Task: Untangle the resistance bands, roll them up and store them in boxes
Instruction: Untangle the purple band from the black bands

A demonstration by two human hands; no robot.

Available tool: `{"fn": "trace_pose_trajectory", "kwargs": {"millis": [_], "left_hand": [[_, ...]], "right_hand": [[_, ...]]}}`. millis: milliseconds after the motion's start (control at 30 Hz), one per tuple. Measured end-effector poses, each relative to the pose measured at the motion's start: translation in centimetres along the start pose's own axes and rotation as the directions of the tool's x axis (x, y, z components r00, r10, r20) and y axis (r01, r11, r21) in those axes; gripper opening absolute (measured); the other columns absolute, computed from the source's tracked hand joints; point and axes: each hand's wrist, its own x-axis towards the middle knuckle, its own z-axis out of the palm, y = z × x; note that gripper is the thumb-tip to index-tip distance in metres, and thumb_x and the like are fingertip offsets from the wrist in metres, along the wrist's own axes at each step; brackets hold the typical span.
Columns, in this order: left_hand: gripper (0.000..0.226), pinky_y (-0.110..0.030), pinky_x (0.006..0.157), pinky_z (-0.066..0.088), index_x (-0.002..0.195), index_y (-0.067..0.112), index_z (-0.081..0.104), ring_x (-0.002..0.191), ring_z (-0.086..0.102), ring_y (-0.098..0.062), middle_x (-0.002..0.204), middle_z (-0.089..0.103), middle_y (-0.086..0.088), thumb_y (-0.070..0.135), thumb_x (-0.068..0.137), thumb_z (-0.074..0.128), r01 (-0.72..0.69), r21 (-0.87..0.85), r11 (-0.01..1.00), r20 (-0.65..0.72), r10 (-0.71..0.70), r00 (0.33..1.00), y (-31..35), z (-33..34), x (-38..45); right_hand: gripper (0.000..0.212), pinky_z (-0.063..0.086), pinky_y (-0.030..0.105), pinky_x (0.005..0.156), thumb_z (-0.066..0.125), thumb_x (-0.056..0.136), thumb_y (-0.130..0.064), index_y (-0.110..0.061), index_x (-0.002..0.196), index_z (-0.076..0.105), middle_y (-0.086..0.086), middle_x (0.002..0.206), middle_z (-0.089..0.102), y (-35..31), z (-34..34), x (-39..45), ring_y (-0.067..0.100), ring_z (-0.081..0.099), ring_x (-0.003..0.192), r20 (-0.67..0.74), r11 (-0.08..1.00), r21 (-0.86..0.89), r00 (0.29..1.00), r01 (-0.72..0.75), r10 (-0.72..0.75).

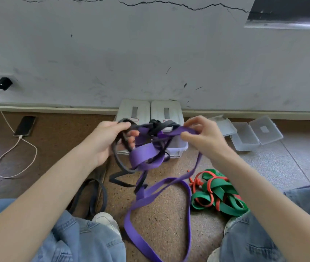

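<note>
A wide purple rubber resistance band (146, 157), knotted with a thin black rubber band (118, 163), is held above the floor: the black band is gripped by the left hand (110, 140), the purple pinched by the right hand (203, 137). The knot could be tightened if the two are pulled apart. No writing can be read.

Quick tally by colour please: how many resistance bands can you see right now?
Purple band: 1, held by both hands
Black bands: 2, one in the tangle, one on the floor
Green band: 1
Red band: 1
Total: 5
</note>
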Motion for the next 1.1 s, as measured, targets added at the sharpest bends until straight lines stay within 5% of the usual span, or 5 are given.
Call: {"fn": "trace_pose_trajectory", "kwargs": {"millis": [333,500,667,833,1100], "left_hand": [[0.07,-0.04,0.108,0.028,0.145,0.018,0.024,0.134,0.034,-0.031,0.147,0.034,-0.014,0.035,0.087,0.062,0.009,0.936,0.352,-0.052,0.114,0.992,-2.6,-2.8,2.3],[0.052,-0.024,0.102,0.038,0.128,0.037,0.049,0.123,0.047,0.005,0.132,0.054,0.02,0.025,0.081,0.069,-0.148,0.503,0.851,0.558,-0.19,0.808,-2.7,0.8,0.4],[0.008,-0.018,0.074,0.051,0.088,0.02,0.059,0.075,0.064,0.0,0.086,0.067,0.002,0.024,0.085,0.065,-0.328,0.571,0.752,0.395,0.098,0.914,-3.3,2.1,0.6],[0.024,-0.015,0.048,0.047,0.088,0.016,0.062,0.055,0.052,-0.003,0.065,0.056,0.008,0.037,0.076,0.059,-0.419,0.041,0.907,0.199,0.403,0.893,2.1,1.5,-0.1],[0.021,-0.012,0.056,0.044,0.089,0.027,0.065,0.064,0.058,0.005,0.069,0.066,0.018,0.038,0.072,0.066,-0.418,0.428,0.801,0.467,0.2,0.861,0.3,2.9,-1.4]], "right_hand": [[0.025,0.055,0.023,0.062,0.041,0.087,0.003,-0.006,0.081,0.064,0.004,0.065,0.066,-2.7,-2.6,-0.1,0.014,0.061,0.06,-0.009,0.643,0.763,0.997,0.057,-0.077],[0.025,0.055,0.034,0.075,0.039,0.091,0.003,-0.005,0.09,0.062,0.007,0.074,0.067,-2.6,0.2,-1.3,0.02,0.064,0.071,0.11,0.642,0.767,0.986,-0.004,-0.126],[0.024,0.056,0.031,0.068,0.036,0.09,0.001,-0.005,0.089,0.06,0.01,0.072,0.062,-2.8,-1.2,-0.3,0.02,0.062,0.067,0.046,0.364,0.931,0.998,-0.029,-0.037],[0.014,0.045,0.026,0.07,0.053,0.087,-0.004,-0.016,0.092,0.057,0.004,0.087,0.066,-1.5,-2.2,0.1,0.015,0.057,0.074,0.031,0.973,0.222,0.998,-0.058,0.052],[0.034,0.052,0.047,0.084,0.071,0.078,-0.005,-0.011,0.109,0.059,0.013,0.099,0.067,-1.5,-0.1,-1.1,0.023,0.062,0.081,0.443,0.95,-0.216,0.889,0.228,-0.112]]}}
